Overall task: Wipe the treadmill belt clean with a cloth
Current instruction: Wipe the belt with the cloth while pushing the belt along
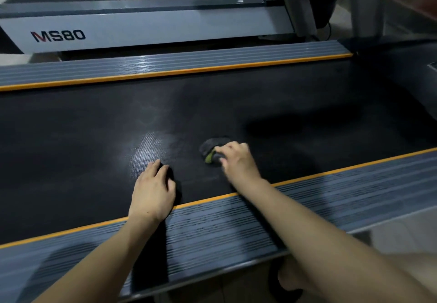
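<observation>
Two hands were down on the treadmill belt, both close to its near edge by the orange strip. The right hand had its fingers curled over a small dark cloth with a green patch, bunched into a wad and pressed to the belt a little in from that edge. The left hand lay flat and open beside it, palm down, holding nothing, its wrist crossing onto the ribbed side rail.

The main risk looked to be coverage: with the cloth wadded so small, each pass would clean only a narrow track, and the far half of the belt toward the opposite rail could be left streaked. A pale sheen ahead of the left hand was possibly damp residue or only glare; the picture was too soft to tell. If the belt rolled freely, weight on the flat left hand might shift it and throw the person forward. The cloth could also slip out from under the fingers.
</observation>
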The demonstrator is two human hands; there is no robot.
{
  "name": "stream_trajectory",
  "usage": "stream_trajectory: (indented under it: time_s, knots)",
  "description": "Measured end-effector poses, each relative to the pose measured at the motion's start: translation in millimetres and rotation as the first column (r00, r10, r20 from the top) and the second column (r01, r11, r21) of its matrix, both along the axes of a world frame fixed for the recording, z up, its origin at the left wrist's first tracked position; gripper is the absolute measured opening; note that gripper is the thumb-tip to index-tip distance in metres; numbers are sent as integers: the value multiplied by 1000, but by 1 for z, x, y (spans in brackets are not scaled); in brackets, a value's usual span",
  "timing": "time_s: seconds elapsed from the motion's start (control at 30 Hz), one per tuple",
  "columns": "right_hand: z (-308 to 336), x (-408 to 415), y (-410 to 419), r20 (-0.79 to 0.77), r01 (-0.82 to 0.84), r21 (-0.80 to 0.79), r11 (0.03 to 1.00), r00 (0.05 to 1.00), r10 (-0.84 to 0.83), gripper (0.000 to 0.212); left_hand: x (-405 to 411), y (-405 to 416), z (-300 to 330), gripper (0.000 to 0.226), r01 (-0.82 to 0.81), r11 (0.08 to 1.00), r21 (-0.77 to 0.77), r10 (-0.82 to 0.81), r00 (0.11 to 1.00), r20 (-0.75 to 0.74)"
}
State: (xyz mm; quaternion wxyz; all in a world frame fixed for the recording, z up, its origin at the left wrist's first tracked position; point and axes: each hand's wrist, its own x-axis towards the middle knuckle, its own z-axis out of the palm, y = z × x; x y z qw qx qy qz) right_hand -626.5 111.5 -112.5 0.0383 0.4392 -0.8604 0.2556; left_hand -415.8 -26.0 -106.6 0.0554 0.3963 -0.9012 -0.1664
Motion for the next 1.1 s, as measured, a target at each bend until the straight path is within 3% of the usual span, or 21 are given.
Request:
stream_trajectory:
  time_s: [0.07, 0.13, 0.23, 0.3, 0.4, 0.5, 0.57, 0.67, 0.83, 0.93, 1.1]
  knots:
    - [1, -56, 35, -74, 172, 55, 984, 983, -167, 30, -1, 0, 0, 51, 17, 1000, 1, -17, 1000, -4]
    - [6, -92, 68, -50, 338, 111, 935, 941, -334, 27, -1, 0, -2, 44, 26, 1000, 2, -26, 1000, 1]
    - [6, -82, 62, 21, 486, 123, 865, 871, -492, 24, -3, 1, -1, 42, 31, 999, -8, -31, 1000, 5]
    - [3, -34, 26, 101, 438, 78, 896, 890, -444, 25, -3, 2, 0, 42, 14, 1000, -17, -14, 1000, 6]
    - [1, 46, -15, 215, 187, 41, 982, 958, -191, 26, -1, 2, 0, 43, -35, 999, -20, 35, 999, -1]
    - [7, 49, -2, 177, -28, 24, 999, 984, 23, 27, 0, 3, 2, 43, -59, 998, 1, 59, 998, -24]
    - [8, 13, 22, 94, -15, 74, 997, 996, 8, 28, 0, 4, 3, 43, -54, 999, 2, 54, 998, -32]
    - [10, -56, 67, -17, 222, 158, 962, 975, -222, 27, -1, 6, 6, 40, -52, 999, -13, 52, 998, -32]
    - [13, -63, 77, 7, 468, 194, 862, 878, -478, 27, -4, 5, 5, 36, -32, 999, -37, 31, 999, -22]
    - [9, -2, 34, 87, 413, 155, 897, 899, -429, 28, -3, 5, 3, 39, -47, 998, -50, 48, 999, 10]
    - [15, 65, -4, 152, 95, 113, 989, 982, -111, 16, 1, 9, 7, 38, -131, 987, -92, 134, 991, 24]
